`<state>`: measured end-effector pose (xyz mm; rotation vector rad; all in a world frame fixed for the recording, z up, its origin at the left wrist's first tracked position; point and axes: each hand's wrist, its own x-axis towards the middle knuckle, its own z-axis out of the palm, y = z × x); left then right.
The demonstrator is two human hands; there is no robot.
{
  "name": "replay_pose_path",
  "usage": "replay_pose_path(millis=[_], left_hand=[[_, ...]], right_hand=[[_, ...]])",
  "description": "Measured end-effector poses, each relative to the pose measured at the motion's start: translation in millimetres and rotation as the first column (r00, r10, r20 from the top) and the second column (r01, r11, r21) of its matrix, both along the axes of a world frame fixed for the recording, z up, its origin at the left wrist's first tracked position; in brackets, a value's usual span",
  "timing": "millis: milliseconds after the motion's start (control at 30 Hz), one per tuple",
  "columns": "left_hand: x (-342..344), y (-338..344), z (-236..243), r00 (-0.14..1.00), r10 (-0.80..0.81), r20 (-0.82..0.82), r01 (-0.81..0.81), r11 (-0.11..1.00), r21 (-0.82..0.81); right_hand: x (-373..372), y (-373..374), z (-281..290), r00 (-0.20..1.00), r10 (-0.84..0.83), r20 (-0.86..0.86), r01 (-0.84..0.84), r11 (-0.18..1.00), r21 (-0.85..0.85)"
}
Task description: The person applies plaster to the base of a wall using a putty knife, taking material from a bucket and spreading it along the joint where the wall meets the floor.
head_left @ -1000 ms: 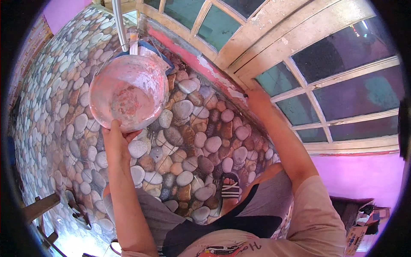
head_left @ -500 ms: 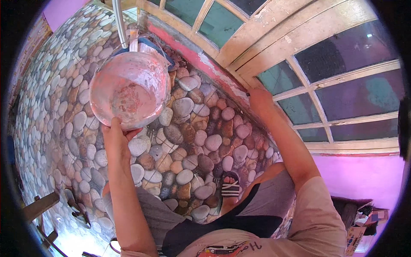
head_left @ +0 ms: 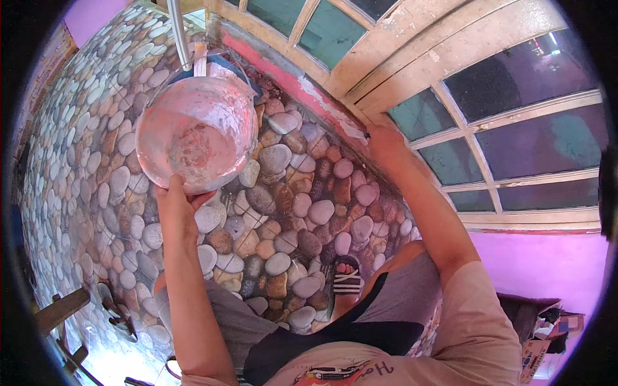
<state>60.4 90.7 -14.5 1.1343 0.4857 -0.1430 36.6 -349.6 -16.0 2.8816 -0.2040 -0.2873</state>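
Note:
My left hand [head_left: 177, 202] grips the near rim of a paint-smeared pink and whitish bucket [head_left: 170, 122], whose open top faces me, with pinkish residue inside. My right hand [head_left: 386, 148] is curled against the lower edge of the cream door [head_left: 360, 83] at the right, by the flaking pink skirting strip [head_left: 296, 90]; a small dark bit shows at its fingertips, too small to name. Behind the bucket are a light upright stick [head_left: 199, 61], a metal pole [head_left: 177, 35] and a blue object [head_left: 219, 65], partly hidden.
A pebble-patterned floor [head_left: 277, 212] surrounds me, my sandalled foot [head_left: 346, 283] on it. At lower left are dark wooden pieces [head_left: 64, 309] and a loose sandal [head_left: 112, 312]. A cluttered stand [head_left: 528, 321] stands by the pink wall [head_left: 528, 257] at lower right.
My right hand has shifted slightly up and left along the door's lower edge in the last half second. The bucket has moved a little, still in my left hand.

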Motion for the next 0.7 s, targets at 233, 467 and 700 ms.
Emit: replay_pose_path(millis=[233, 467, 700], left_hand=[[-1, 1, 1, 1.0, -0.028, -0.011, 0.028, 1.0, 0.0], [2, 0, -4, 1.0, -0.027, 0.002, 0.027, 1.0, 0.008], [-1, -1, 0, 0.999, -0.029, -0.022, 0.029, 0.999, 0.022]], right_hand=[[-6, -6, 6, 0.991, 0.024, 0.133, -0.023, 1.0, -0.011], [2, 1, 16, 0.996, 0.057, 0.072, -0.057, 0.998, 0.003], [4, -9, -2, 0.987, -0.002, 0.162, -0.008, 0.998, 0.06]])
